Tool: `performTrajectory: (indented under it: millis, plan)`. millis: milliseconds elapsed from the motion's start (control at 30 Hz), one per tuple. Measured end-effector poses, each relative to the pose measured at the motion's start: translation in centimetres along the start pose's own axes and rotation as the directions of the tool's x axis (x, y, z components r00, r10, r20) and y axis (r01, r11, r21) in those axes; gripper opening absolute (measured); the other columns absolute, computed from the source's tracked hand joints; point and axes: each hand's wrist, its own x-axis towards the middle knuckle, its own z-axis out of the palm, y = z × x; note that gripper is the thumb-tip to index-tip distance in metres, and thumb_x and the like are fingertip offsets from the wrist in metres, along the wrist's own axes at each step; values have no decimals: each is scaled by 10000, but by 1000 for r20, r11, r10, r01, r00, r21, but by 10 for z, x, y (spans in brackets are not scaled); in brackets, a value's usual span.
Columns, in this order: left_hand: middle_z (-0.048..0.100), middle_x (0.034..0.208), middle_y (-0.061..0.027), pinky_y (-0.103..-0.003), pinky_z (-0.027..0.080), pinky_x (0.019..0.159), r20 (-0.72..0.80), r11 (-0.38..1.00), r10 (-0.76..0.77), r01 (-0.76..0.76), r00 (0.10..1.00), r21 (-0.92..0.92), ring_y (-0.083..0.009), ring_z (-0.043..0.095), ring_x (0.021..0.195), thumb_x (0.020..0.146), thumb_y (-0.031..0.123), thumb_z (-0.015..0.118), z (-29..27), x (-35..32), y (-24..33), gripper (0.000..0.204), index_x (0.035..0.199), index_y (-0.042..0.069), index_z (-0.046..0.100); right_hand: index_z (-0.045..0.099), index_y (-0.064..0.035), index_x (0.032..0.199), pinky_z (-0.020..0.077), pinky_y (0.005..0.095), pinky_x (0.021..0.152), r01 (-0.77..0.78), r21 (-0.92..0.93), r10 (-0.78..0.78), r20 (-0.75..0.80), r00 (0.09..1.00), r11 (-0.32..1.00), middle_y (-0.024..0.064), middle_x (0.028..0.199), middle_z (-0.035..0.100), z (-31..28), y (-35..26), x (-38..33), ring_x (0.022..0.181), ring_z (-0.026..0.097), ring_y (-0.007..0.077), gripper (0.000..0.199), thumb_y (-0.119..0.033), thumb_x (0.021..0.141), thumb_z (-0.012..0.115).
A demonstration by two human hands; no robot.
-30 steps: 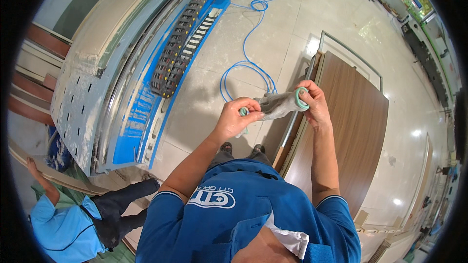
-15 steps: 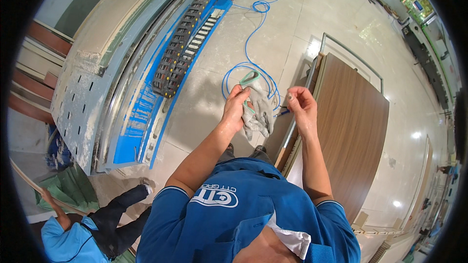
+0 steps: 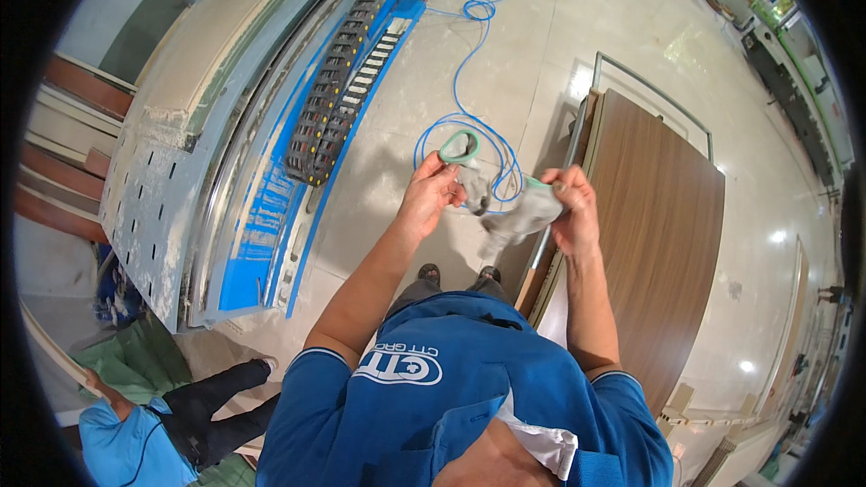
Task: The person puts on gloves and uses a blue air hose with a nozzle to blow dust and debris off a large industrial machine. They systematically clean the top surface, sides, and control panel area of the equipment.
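Near the frame's centre, the left hand (image 3: 428, 203) pinches a grey glove (image 3: 475, 186) below its green cuff, grip closed on the fabric. Just right, the right hand (image 3: 576, 215) grips a second glove (image 3: 532, 209), fingers closed; blur hides whether the gloves touch. A brown panel (image 3: 645, 225) lies centre-right.
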Motion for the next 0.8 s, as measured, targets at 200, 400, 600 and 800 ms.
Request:
performTrajectory:
  millis: [200, 400, 600, 800]
  plan:
    - [588, 804, -26, -240, 413, 470, 163, 785, -112, -13, 980, 619, -88, 544, 546, 943, 124, 493, 1, -8, 12, 164, 1063, 50, 577, 608, -80, 942, 428, 236, 645, 36, -687, -43, 7, 999, 726, -18, 712, 522, -5, -22, 18, 690, 498, 68, 146, -112, 811, 666]
    - [569, 899, -77, -257, 471, 590, 414, 597, -34, -313, 910, 738, -122, 568, 663, 883, 30, 502, 0, -3, -20, 217, 1074, -10, 596, 663, -80, 984, 498, 390, 766, 356, -866, 111, 416, 902, 351, 140, 898, 669, -11, 11, 11, 854, 641, 305, 280, -191, 729, 697]
    - [584, 731, -25, -220, 461, 464, 18, 737, 19, -26, 1000, 675, -100, 571, 553, 882, 164, 626, 15, 3, -54, 145, 903, 41, 552, 618, -68, 809, 492, 446, 668, -6, -943, 0, -7, 1000, 334, 167, 724, 642, -18, 45, 0, 737, 625, 369, 162, -201, 718, 643]
    - [562, 589, -18, -271, 444, 453, 223, 454, 7, -202, 975, 868, -124, 537, 471, 766, 61, 685, 18, 33, -66, 153, 847, 35, 558, 605, -76, 796, 473, 478, 606, -70, -973, -106, -95, 990, 221, 164, 706, 635, -45, 45, -16, 717, 626, 377, 143, -180, 703, 636]
